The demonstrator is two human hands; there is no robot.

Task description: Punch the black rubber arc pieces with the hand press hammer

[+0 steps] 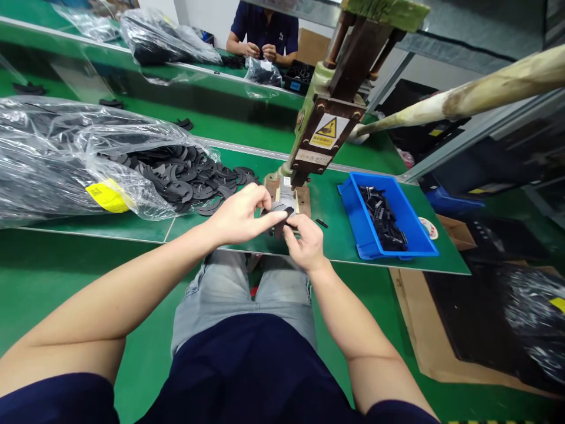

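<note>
My left hand (245, 215) is closed, its thumb and fingers pinching a flat, curved black piece (289, 210) just in front of a hand press (304, 141). Close beside it, my right hand (306, 241) has its thumb and forefinger pinched at the near side of that piece. A thin dark strip shows between those right fingers, mostly covered by them. On the table right of the press base lies a small pair of black strips (322, 223). Many loose curved black pieces (189, 179) are heaped to the left of my left hand.
A clear plastic bag (53, 153) with a yellow label spills the heap. To the right stands a blue bin (348, 212) holding small black parts (384, 221). The press's long handle (459, 103) reaches out rightward. Across the bench sits a co-worker (265, 29), hands at small parts.
</note>
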